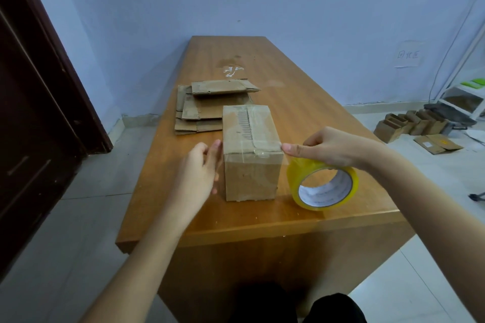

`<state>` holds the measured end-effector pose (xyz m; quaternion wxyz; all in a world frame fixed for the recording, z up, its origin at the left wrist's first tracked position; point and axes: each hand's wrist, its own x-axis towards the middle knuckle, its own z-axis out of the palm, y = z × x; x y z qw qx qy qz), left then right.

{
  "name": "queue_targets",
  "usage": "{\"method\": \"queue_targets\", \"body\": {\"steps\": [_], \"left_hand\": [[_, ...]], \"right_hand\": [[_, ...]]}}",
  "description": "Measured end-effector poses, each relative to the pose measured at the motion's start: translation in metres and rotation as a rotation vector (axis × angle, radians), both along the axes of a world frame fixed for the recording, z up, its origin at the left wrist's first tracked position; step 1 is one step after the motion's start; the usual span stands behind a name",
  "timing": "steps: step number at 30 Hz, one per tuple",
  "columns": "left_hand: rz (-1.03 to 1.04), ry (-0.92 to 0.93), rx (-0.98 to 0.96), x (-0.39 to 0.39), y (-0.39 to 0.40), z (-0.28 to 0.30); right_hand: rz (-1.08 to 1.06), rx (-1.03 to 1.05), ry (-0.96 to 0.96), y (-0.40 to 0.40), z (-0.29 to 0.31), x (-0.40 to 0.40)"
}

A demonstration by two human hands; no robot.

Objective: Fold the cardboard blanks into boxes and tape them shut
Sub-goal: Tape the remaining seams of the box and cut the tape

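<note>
Standing near the front edge of a wooden table is a folded brown cardboard box, worn and scuffed, its top seam covered by a strip of clear tape. The left hand rests beside the box's left face, fingers straight and loosely spread, holding nothing. The right hand pinches clear tape at the box's top right edge, with a yellow tape roll hanging just below it. Whether the tape is cut from the roll is hard to make out. Flat cardboard blanks lie stacked behind the box.
</note>
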<state>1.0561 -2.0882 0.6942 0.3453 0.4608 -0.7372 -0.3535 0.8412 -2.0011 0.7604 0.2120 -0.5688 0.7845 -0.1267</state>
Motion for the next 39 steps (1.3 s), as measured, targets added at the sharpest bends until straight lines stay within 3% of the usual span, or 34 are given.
{"method": "queue_targets", "body": {"steps": [2,5,10,16,19,22,25,28,32,36,39], "left_hand": [[0.038,0.007,0.014,-0.006,0.007,-0.002],[0.117,-0.144,0.035,-0.011,0.01,0.002],[0.085,-0.32,0.263,-0.011,0.005,0.011],[0.07,-0.462,0.231,0.001,0.009,0.006],[0.086,-0.306,0.161,0.006,0.012,-0.011],[0.165,0.173,0.06,0.006,0.023,-0.01],[-0.006,0.546,0.091,0.001,0.042,0.003],[-0.088,0.495,0.171,-0.006,0.058,-0.006],[-0.07,0.295,0.192,0.003,0.061,-0.017],[0.009,0.437,0.227,0.009,0.063,-0.013],[-0.053,0.298,0.237,0.01,0.068,-0.013]], "right_hand": [[0.011,0.003,0.014,0.0,0.0,0.0],[0.04,0.008,0.02,-0.001,-0.002,0.0],[0.056,0.036,0.027,0.0,-0.002,0.001],[0.057,0.04,0.023,0.003,-0.002,0.003],[0.063,0.036,0.014,0.003,-0.004,0.005],[0.076,0.045,0.003,-0.001,-0.004,0.012],[0.084,0.028,0.004,-0.005,-0.005,0.015],[0.091,0.034,0.004,-0.007,-0.004,0.016],[0.097,0.018,-0.005,-0.007,-0.005,0.015],[0.102,0.025,-0.003,-0.007,-0.004,0.015],[0.104,0.028,0.002,-0.006,-0.003,0.015]]}}
